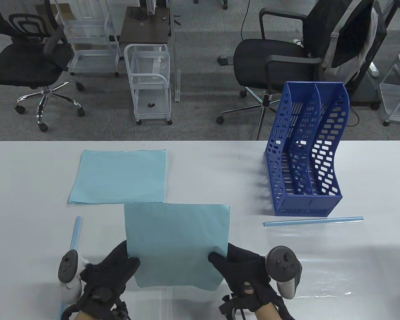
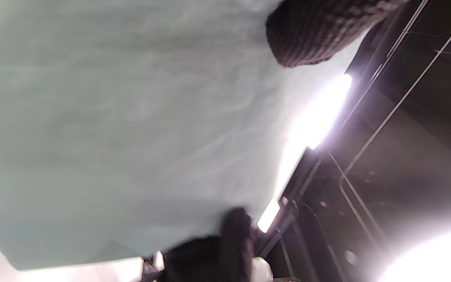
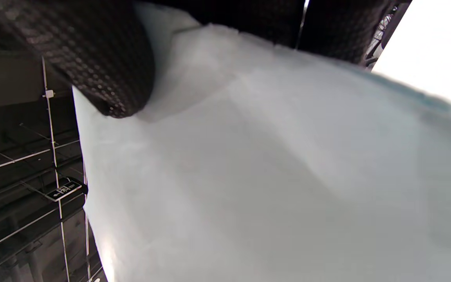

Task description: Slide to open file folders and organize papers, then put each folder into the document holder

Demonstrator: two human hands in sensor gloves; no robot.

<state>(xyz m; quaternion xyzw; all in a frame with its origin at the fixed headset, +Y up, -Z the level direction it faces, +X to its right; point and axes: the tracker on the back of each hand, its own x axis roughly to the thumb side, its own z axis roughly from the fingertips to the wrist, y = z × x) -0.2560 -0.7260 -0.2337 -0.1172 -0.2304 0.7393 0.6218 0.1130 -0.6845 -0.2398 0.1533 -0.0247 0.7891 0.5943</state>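
Observation:
Both gloved hands hold a stack of light blue papers point(image 1: 176, 243) above the table's near middle. My left hand point(image 1: 118, 266) pinches its lower left edge, my right hand point(image 1: 235, 265) its lower right edge, thumbs on top. In the left wrist view the papers point(image 2: 123, 117) fill the frame with a fingertip point(image 2: 311, 35) over them. The right wrist view shows the papers point(image 3: 268, 176) under a thumb point(image 3: 104, 66). A second stack of blue papers point(image 1: 120, 176) lies flat further back on the left. The blue document holder point(image 1: 305, 156) stands at the right.
A blue slide bar point(image 1: 313, 221) lies in front of the holder on a clear folder sheet point(image 1: 336, 260). Another blue slide bar point(image 1: 75, 233) lies near my left hand. Office chairs and wire carts stand beyond the table's far edge.

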